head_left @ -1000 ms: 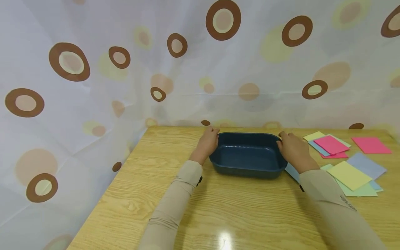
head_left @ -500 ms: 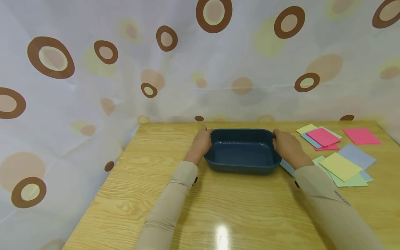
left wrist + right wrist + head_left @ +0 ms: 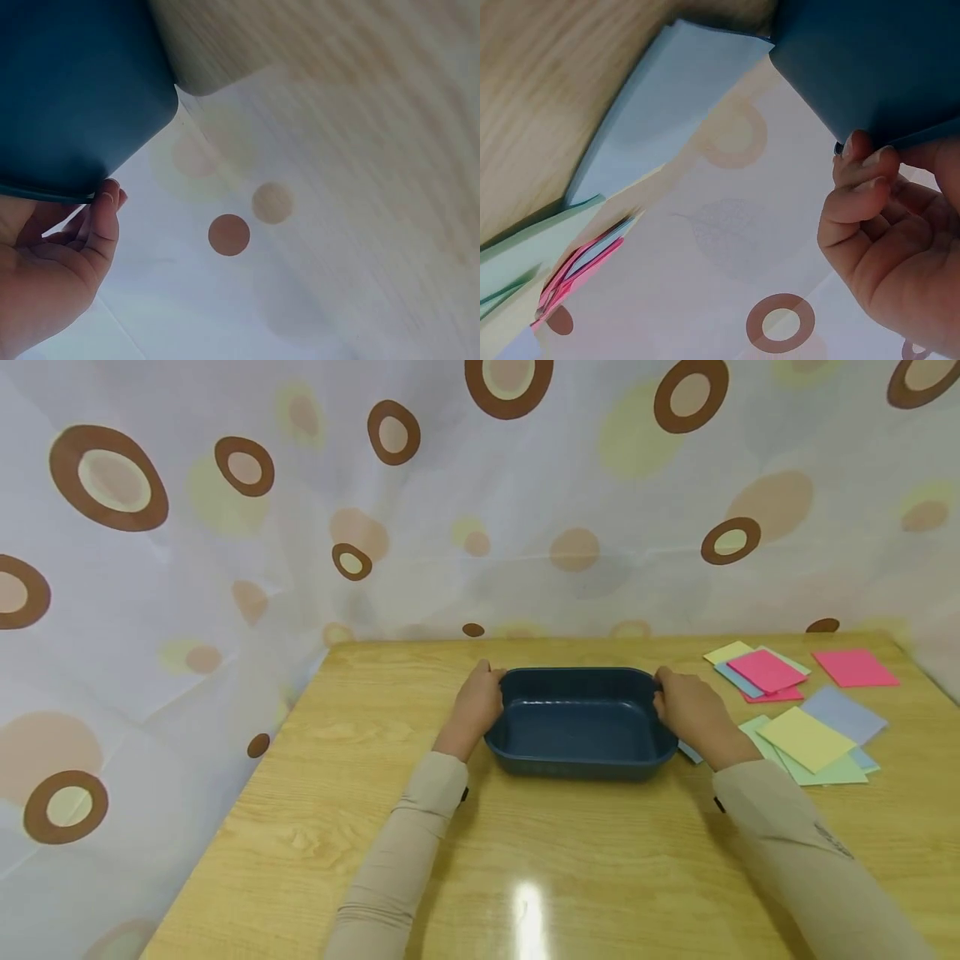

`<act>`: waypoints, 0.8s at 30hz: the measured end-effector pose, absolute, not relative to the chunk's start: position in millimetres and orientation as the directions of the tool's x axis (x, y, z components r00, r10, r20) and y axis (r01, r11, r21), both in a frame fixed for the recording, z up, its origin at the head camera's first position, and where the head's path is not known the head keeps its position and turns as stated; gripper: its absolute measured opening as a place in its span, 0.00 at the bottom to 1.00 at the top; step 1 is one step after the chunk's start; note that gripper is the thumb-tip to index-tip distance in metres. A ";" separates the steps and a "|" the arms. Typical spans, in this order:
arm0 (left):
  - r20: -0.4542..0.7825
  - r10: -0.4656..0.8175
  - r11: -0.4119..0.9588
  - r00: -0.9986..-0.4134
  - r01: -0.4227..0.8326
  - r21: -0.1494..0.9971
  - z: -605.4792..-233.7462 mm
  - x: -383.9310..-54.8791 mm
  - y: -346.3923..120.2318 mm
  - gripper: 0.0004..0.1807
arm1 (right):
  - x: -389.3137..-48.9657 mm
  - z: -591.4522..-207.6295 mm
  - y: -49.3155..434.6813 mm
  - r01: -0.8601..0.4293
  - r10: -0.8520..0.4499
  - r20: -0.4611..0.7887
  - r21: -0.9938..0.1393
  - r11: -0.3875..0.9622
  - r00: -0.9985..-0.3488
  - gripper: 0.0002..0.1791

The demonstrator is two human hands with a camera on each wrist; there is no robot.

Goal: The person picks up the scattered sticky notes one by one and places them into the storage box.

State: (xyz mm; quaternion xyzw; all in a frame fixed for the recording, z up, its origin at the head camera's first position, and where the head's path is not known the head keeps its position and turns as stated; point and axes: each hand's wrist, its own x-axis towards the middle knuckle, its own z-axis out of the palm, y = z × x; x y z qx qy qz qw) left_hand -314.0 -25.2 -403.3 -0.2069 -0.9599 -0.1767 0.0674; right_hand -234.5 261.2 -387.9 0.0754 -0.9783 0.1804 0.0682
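A dark blue rectangular baking dish (image 3: 581, 727) with rounded corners lies across the middle of the head view, its inside bare. My left hand (image 3: 477, 703) grips its left end at the rim. At the opposite end, my right hand (image 3: 692, 706) holds the rim the same way. The left wrist view shows the fingers of my left hand (image 3: 67, 247) curled over the rim by a corner of the dish (image 3: 82, 90). In the right wrist view, my right hand (image 3: 892, 232) pinches the rim between thumb and curled fingers. A blue paper sheet (image 3: 667, 105) lies beside the dish's right end.
Several yellow, green and blue paper sheets (image 3: 810, 739) overlap on the right of the wooden table (image 3: 337, 827). Behind them lies a smaller pile topped by a pink sheet (image 3: 767, 671), with another pink sheet (image 3: 855, 667) farther right. A dotted curtain (image 3: 420, 527) borders the back and left.
The dish has come away from the table's back edge, toward me and slightly right, with both hands still gripping it. Less of the blue sheet beside it shows. The head view has shifted.
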 end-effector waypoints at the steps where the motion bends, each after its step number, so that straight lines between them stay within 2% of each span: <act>1: 0.202 0.376 0.852 -0.904 0.423 0.309 -402.1 -311.7 -25.6 0.20 | -232.4 -388.0 261.2 -0.179 -0.127 0.171 -0.339 0.923 -0.977 0.13; 10: 0.188 0.405 0.849 -0.895 0.444 0.286 -399.9 -291.9 -28.4 0.20 | -210.9 -390.8 260.8 -0.199 -0.142 0.201 -0.301 0.933 -0.969 0.12; 24: 0.214 0.420 0.849 -0.882 0.465 0.249 -399.5 -266.6 -29.4 0.18 | -185.3 -393.0 261.6 -0.215 -0.148 0.228 -0.307 0.927 -0.962 0.13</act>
